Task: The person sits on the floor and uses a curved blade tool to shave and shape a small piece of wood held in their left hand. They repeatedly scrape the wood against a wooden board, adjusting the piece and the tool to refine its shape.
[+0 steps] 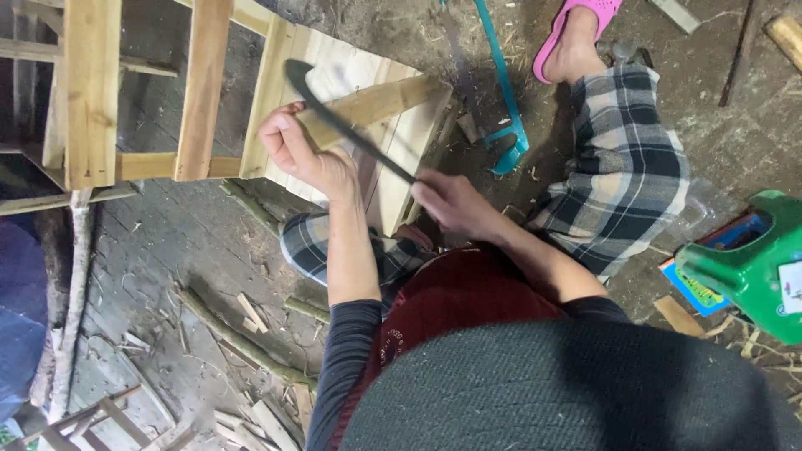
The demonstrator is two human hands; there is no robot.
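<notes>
Floor: bare, dark, dirty, cracked in places, strewn with wood chips and offcuts. Thin branches lie across it at lower left. A rough pole runs along the left side. Pale timber frame of planed slats stands at upper left. A teal hand saw lies on the floor at top centre. A green plastic container sits at right, over a flat coloured packet. Blue cloth at the left edge. Light is dim and even.
</notes>
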